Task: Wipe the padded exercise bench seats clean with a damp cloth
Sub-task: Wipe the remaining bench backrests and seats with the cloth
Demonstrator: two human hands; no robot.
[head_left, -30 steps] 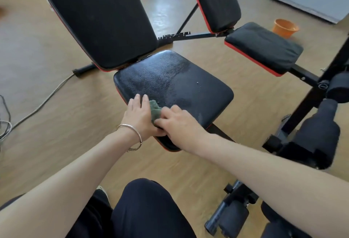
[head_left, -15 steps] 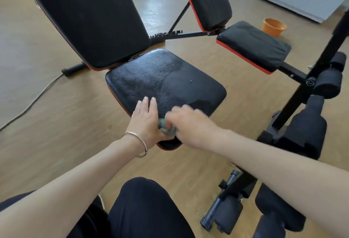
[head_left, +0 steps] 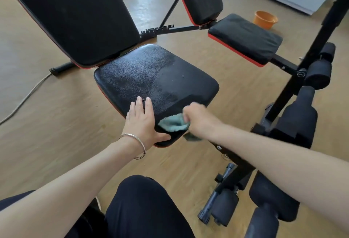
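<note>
Gripping cloth (head_left: 172, 123) in right hand (head_left: 198, 118) | left hand (head_left: 143, 122) flat, fingers released, on seat (head_left: 151, 75) | orange bowl (head_left: 265, 19) contents unseen

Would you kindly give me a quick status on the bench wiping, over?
Left hand flat on the black padded seat, bracing. Right hand gripping the teal cloth at the near edge. Small speck on the pad. Nothing obstructing.

A: We see the left hand (head_left: 142, 124) lying flat, palm down, fingers (head_left: 139, 103) extended and close together, thumb spread toward the right. A thin bangle (head_left: 136, 145) circles the wrist.

B: And the right hand (head_left: 198, 118)?

A: We note it closed in a loose fist, knuckles up and blurred. Both forearms are bare and reach forward, converging; a dark-clad knee (head_left: 143, 196) sits below them.
</note>
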